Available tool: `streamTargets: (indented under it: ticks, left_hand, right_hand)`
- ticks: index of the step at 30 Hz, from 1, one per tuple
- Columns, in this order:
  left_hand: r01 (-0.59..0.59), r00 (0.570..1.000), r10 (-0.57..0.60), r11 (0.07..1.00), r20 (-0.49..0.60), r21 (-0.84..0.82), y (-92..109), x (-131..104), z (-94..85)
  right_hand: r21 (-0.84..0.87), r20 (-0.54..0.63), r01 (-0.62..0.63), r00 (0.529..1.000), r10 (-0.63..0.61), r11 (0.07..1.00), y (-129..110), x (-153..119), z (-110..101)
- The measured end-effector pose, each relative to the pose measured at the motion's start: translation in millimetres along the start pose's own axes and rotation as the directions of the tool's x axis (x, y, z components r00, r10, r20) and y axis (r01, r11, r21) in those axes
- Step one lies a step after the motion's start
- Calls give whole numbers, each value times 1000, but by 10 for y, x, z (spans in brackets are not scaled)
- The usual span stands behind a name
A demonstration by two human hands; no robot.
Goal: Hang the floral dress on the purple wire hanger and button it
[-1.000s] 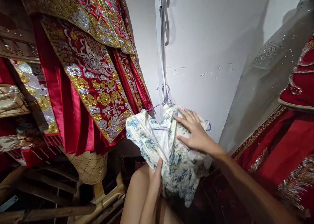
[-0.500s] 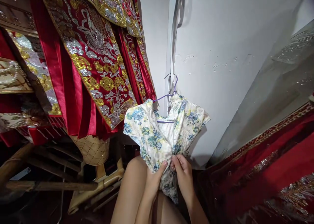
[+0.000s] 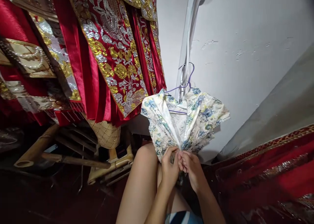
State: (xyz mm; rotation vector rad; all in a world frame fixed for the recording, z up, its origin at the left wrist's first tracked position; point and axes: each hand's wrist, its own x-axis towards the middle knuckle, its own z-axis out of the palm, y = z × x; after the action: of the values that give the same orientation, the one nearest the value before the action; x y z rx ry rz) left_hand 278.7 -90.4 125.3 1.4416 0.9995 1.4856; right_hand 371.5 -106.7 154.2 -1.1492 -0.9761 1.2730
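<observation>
A white dress printed with blue and green flowers hangs on a purple hanger in front of me. Its front parts in a V at the neck, and the white inner side shows. At the base of that V, my left hand pinches the left front edge. Close beside it, my right hand grips the other edge with thumb and fingers curled. The fingertips of both hands almost meet. What lies right between them is too small to make out, and the dress's lower part is hidden behind my hands.
Red garments with gold and silver embroidery hang at the left. Below them stands a bamboo chair. The hanger hooks onto a white strap before a white wall. Red cloth under clear plastic lies at the right.
My left hand has moved up from lying on the dress to pinching its front edge beside my right hand. The front now gapes wider. The view has shifted, so things sit further right.
</observation>
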Motion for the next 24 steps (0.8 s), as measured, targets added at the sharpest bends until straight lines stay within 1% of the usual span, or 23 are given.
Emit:
streamTargets:
  ticks: [2, 4, 5, 6, 7, 8, 9, 11, 12, 13, 15, 16, 18, 19, 20, 21, 22, 23, 24]
  left_hand:
    - [67, 997, -64, 996, 38, -66, 3, 15, 43]
    - [65, 995, -62, 997, 83, -30, -5, 19, 67]
    - [51, 994, -52, 999, 99, 10, -19, 14, 75]
    - [38, 992, -44, 998, 116, 53, -40, 6, 81]
    - [30, 991, -41, 996, 131, 88, -70, -7, 88]
    - [27, 989, -42, 994, 139, 110, -108, -26, 96]
    - [25, 989, -43, 992, 143, 121, -151, -50, 106]
    - [25, 990, -42, 992, 132, 125, -235, -106, 126]
    - [26, 992, -41, 992, 121, 124, -263, -130, 133]
    - [26, 993, -40, 992, 114, 124, -271, -143, 137]
    - [21, 992, -35, 992, 119, 124, -197, -104, 128]
    - [6, 993, -21, 993, 119, 122, -103, -38, 114]
    - [-68, 993, 56, 992, 105, 109, 202, 199, 74]
    - [-136, 989, 130, 986, 75, 92, 402, 364, 52]
    - [-222, 975, 219, 973, 46, 70, 618, 548, 31]
    - [-313, 950, 311, 947, 36, 73, 834, 736, 15]
    - [-395, 917, 387, 913, 96, 97, 1036, 916, 5]
    - [-459, 884, 438, 879, 165, 129, 1209, 1075, 3]
    - [-504, 855, 464, 848, 232, 161, 1346, 1203, 8]
  right_hand:
    - [-35, 31, -40, 999, 41, 999, -86, 105, -60]
    - [-45, 61, -48, 997, 50, 998, -293, 279, -165]
    - [-28, 70, -33, 997, 35, 999, -453, 387, -223]
    - [1, 51, -1, 999, 1, 1000, -646, 502, -278]
    - [43, 30, 56, 998, -57, 997, -865, 617, -320]
    - [82, 36, 112, 993, -115, 990, -1096, 723, -346]
    - [107, 53, 149, 986, -155, 983, -1324, 814, -352]
    - [156, 24, 230, 971, -236, 961, -1699, 920, -307]
    - [147, -16, 271, 962, -272, 951, -1820, 930, -266]
    - [129, -47, 318, 948, -314, 939, -1887, 913, -221]
    - [68, -84, 406, 913, -400, 911, -1871, 823, -140]
    - [36, -85, 436, 898, -432, 899, -1810, 767, -110]
    - [-16, -69, 451, 890, -451, 892, -1661, 669, -74]
    - [-34, -59, 443, 894, -444, 896, -1604, 636, -65]
    - [-47, -52, 434, 898, -436, 900, -1572, 614, -59]
    - [-55, -52, 433, 899, -436, 900, -1567, 602, -56]
    - [-61, -54, 440, 895, -443, 896, -1585, 598, -53]
    - [-65, -58, 455, 887, -458, 888, -1618, 599, -50]
    - [-67, -63, 473, 877, -477, 879, -1654, 602, -48]
